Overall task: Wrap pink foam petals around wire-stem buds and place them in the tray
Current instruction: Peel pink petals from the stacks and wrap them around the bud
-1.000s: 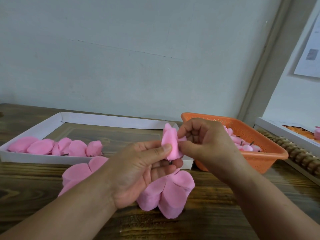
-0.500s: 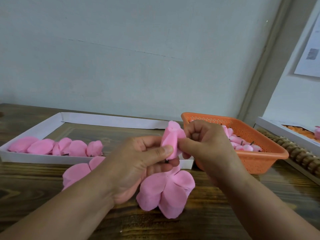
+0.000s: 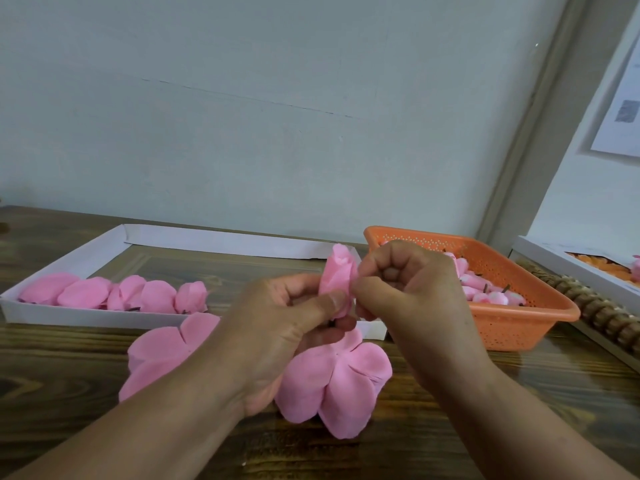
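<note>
Both hands hold one pink foam bud [image 3: 338,277] upright above the table's middle. My left hand [image 3: 277,327] pinches its lower part between thumb and fingers, a dark wire stem end showing under the thumb. My right hand [image 3: 405,289] pinches the petal's right edge with curled fingers. Loose pink foam petal sheets [image 3: 334,382] lie on the table beneath the hands, with another petal sheet [image 3: 157,351] to the left. The white cardboard tray [image 3: 86,318] at the back left holds a row of wrapped pink buds [image 3: 117,294].
An orange plastic basket [image 3: 512,327] at the right holds small pink buds with wire stems [image 3: 485,292]. At the far right a white box [image 3: 561,263] holds orange pieces, with a brown beaded rail [image 3: 595,306] along it. A pale wall stands behind the wooden table [image 3: 69,393].
The petal has been folded closer round the bud, which now looks narrower and rolled. Both hands stayed together, shifting slightly; my right fingers moved along the petal's edge.
</note>
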A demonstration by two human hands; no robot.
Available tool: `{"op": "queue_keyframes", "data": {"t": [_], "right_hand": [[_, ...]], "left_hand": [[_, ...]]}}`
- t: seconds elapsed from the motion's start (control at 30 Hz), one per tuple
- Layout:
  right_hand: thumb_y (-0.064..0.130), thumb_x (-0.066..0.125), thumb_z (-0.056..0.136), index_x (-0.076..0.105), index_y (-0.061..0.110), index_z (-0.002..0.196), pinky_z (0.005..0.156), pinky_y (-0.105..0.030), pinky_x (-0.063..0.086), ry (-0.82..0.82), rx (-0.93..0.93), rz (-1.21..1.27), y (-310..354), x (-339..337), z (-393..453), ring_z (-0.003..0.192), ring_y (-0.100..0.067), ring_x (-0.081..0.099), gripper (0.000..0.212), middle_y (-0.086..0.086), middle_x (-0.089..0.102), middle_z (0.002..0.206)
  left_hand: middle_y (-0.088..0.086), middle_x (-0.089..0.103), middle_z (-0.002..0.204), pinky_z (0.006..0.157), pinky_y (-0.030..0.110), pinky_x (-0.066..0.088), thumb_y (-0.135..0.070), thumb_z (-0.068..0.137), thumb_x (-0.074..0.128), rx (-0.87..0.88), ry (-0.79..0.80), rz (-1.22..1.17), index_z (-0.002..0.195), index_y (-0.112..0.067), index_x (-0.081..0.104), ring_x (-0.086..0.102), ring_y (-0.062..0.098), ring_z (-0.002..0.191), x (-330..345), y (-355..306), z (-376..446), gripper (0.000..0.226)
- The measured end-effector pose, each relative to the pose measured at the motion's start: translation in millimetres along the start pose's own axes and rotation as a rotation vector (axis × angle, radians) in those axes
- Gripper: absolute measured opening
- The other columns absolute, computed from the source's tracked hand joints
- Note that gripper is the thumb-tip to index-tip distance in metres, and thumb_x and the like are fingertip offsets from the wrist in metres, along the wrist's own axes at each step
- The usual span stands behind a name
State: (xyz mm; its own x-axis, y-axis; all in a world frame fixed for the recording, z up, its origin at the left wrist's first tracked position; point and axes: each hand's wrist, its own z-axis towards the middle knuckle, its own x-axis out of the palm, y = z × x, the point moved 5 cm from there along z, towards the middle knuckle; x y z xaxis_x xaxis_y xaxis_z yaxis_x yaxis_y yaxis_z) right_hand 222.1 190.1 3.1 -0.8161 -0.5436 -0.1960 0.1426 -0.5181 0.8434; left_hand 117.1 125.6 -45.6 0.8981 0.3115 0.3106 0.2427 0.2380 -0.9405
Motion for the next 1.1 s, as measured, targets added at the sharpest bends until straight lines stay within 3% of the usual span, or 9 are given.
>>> {"op": "queue_keyframes", "data": {"t": [0.17,0.3,0.47,0.57,0.63,0.7,0.77,0.9,1.1], "right_hand": [[-0.018,0.05,0.074,0.061,-0.003,0.067,0.046,-0.016,0.045,0.089,-0.023,0.095,0,0,1,0.045,-0.011,0.06,0.021,-0.006,0.062,0.05],[-0.018,0.058,0.076,0.057,-0.003,0.07,0.048,-0.02,0.046,0.128,0.019,0.151,-7,-2,5,0.046,-0.017,0.061,0.016,-0.014,0.064,0.054],[-0.005,0.074,0.072,0.055,0.005,0.07,0.043,-0.021,0.043,0.078,0.01,0.088,-13,-7,9,0.042,-0.011,0.054,0.022,-0.005,0.06,0.053],[0.001,0.078,0.07,0.058,0.011,0.085,0.041,-0.022,0.04,0.048,0.094,0.031,-21,-11,14,0.045,-0.009,0.049,0.027,-0.003,0.057,0.064],[0.014,0.08,0.066,0.064,0.012,0.091,0.043,-0.023,0.039,0.116,0.163,0.027,-24,-13,16,0.049,-0.011,0.048,0.03,-0.004,0.06,0.07],[0.019,0.079,0.061,0.07,0.011,0.081,0.045,-0.023,0.041,0.235,0.168,0.075,-23,-12,16,0.051,-0.015,0.047,0.023,-0.006,0.063,0.068],[0.011,0.078,0.063,0.071,0.009,0.071,0.047,-0.022,0.043,0.298,0.131,0.119,-21,-13,16,0.05,-0.015,0.049,0.011,-0.007,0.063,0.062],[0.006,0.077,0.064,0.068,-0.002,0.07,0.048,-0.024,0.046,0.368,0.061,0.145,-19,-12,16,0.05,-0.019,0.054,0.013,-0.012,0.064,0.061],[0.007,0.071,0.067,0.073,0.012,0.072,0.054,-0.027,0.048,0.554,-0.054,0.27,-9,-6,8,0.059,-0.022,0.055,0.007,-0.007,0.064,0.069]], "left_hand": [[0.006,0.075,0.081,0.063,0.017,0.054,-0.023,0.062,0.069,0.005,0.022,0.012,0.078,-0.017,0.079,0.072,0.013,0.075,2,1,-1,0.021],[0.009,0.075,0.082,0.062,0.016,0.053,-0.024,0.06,0.069,0.011,0.041,0.027,0.08,-0.013,0.078,0.071,0.012,0.073,3,-1,-1,0.024],[0.009,0.075,0.082,0.063,0.017,0.054,-0.022,0.06,0.07,-0.004,0.054,0.03,0.08,-0.01,0.077,0.072,0.017,0.077,2,3,0,0.025],[0.01,0.074,0.083,0.063,0.018,0.054,-0.023,0.057,0.071,-0.017,0.047,0.012,0.08,-0.008,0.077,0.072,0.021,0.08,2,4,0,0.028],[0.012,0.073,0.083,0.063,0.018,0.054,-0.023,0.057,0.072,-0.031,0.056,0.011,0.084,-0.005,0.076,0.072,0.022,0.079,1,3,-1,0.033],[0.013,0.073,0.084,0.064,0.019,0.054,-0.023,0.059,0.071,-0.067,0.103,0.049,0.088,-0.004,0.075,0.071,0.02,0.078,3,3,-2,0.034],[0.015,0.073,0.088,0.064,0.019,0.054,-0.021,0.063,0.071,-0.124,0.163,0.082,0.092,-0.002,0.073,0.07,0.018,0.078,5,5,-3,0.035],[0.016,0.073,0.091,0.062,0.019,0.054,-0.013,0.074,0.077,-0.261,0.303,0.047,0.097,0.004,0.071,0.071,0.019,0.079,6,9,-5,0.03],[0.012,0.07,0.102,0.074,0.027,0.055,-0.025,0.082,0.075,-0.366,0.569,0.013,0.098,-0.011,0.073,0.066,0.021,0.09,6,15,-12,0.022]]}}
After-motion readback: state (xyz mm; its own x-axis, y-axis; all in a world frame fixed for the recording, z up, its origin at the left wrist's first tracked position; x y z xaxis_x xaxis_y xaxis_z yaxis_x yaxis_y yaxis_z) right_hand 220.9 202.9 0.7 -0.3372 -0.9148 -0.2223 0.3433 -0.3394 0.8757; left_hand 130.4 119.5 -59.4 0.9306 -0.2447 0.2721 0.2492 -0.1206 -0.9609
